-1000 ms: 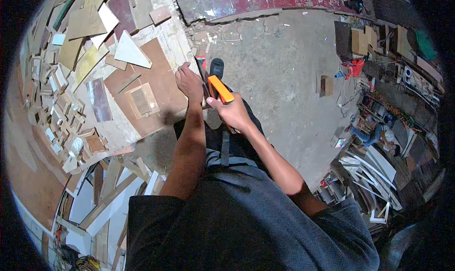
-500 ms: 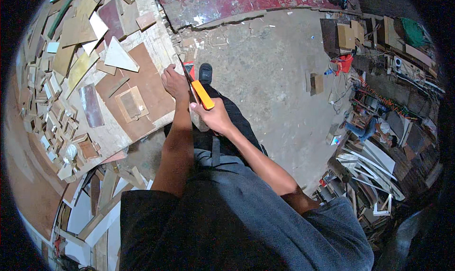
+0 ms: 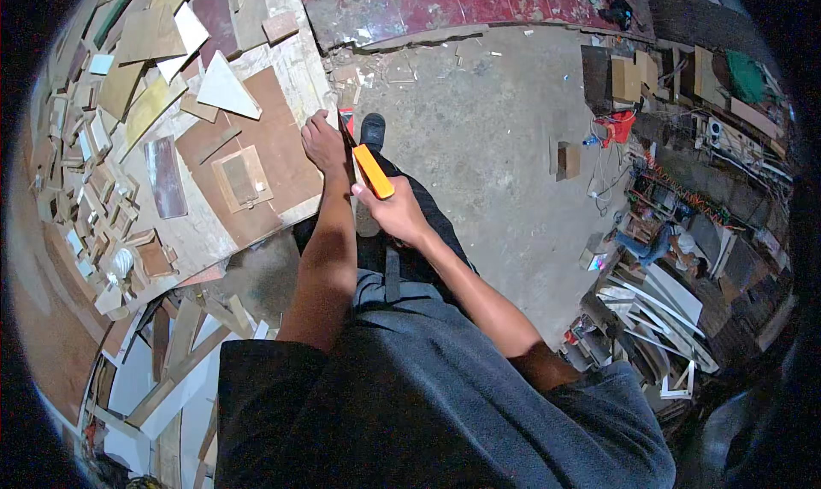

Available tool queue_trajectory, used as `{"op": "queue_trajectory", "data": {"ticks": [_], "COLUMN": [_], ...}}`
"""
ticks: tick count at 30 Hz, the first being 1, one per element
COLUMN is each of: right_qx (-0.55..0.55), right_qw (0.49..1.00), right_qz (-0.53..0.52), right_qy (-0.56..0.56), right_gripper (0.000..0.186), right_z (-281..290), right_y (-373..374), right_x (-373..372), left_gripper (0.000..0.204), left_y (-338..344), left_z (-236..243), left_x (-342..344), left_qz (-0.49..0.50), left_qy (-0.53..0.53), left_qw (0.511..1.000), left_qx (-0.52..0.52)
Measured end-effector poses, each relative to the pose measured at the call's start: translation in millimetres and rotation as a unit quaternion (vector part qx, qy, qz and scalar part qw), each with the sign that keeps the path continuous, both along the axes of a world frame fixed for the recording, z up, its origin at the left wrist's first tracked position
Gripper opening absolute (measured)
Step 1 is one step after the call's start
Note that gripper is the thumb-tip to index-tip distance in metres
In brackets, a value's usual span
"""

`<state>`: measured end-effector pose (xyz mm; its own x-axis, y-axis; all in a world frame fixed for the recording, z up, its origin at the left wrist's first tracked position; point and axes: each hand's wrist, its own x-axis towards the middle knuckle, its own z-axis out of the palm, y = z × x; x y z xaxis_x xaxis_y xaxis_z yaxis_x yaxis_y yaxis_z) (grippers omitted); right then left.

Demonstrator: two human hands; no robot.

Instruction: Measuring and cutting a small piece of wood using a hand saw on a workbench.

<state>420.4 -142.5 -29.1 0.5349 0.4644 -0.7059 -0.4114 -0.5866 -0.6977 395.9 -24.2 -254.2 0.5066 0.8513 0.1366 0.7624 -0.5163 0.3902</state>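
My right hand [image 3: 400, 211] is closed round the yellow handle of a hand saw [image 3: 374, 172]. The saw's thin dark blade runs away from me along the right edge of the worktable [image 3: 298, 87]. My left hand [image 3: 323, 144] lies at that same edge, just left of the blade. Its fingers are curled down; what they grip, if anything, is hidden beneath them. On the table left of this hand is a brown sheet of board [image 3: 286, 160], with a small wooden frame [image 3: 242, 179] and a narrow wood strip [image 3: 220, 145] lying on it.
Wood offcuts [image 3: 141, 40] and small blocks crowd the table's left side, near a white spiral bulb [image 3: 122, 262]. Planks [image 3: 184, 343] are stacked below it. My shoe [image 3: 373, 130] stands on the concrete floor [image 3: 505, 138]. At right are a person [image 3: 680, 248] and white strips [image 3: 658, 305].
The saw and my right hand have drawn slightly back toward me relative to the table. My left hand stays at the table edge. The whole view has shifted a little.
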Motion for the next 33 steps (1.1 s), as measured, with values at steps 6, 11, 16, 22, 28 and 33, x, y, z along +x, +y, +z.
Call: {"op": "queue_trajectory", "data": {"ticks": [6,11,16,22,28,33], "right_qx": [0.024,0.002,0.01,0.025,0.068,0.023], "right_qw": [0.999,0.997,0.995,0.996,0.978,0.986], "right_qz": [0.018,-0.066,-0.033,-0.079,-0.056,-0.08], "right_qy": [-0.029,0.027,0.091,0.03,-0.19,-0.144], "right_gripper": [0.039,0.036,0.039,0.031,0.028,0.032], "right_z": [-5,-10,-12,-5,-36,-53], "right_y": [1,-7,-6,-14,-6,13], "right_x": [7,20,14,3,-27,16], "left_gripper": [0.027,0.029,0.033,0.035,0.045,0.049], "left_y": [0,-7,-1,-5,3,-5], "left_z": [-3,14,15,30,6,23], "left_x": [3,5,10,10,5,15], "left_qz": [-0.004,-0.042,-0.048,-0.031,0.008,-0.017], "left_qy": [0.0,0.025,0.095,0.011,0.033,0.018], "left_qw": [1.0,0.999,0.994,0.999,0.999,0.999], "left_qx": [-0.008,0.011,0.02,0.016,0.0,-0.019]}}
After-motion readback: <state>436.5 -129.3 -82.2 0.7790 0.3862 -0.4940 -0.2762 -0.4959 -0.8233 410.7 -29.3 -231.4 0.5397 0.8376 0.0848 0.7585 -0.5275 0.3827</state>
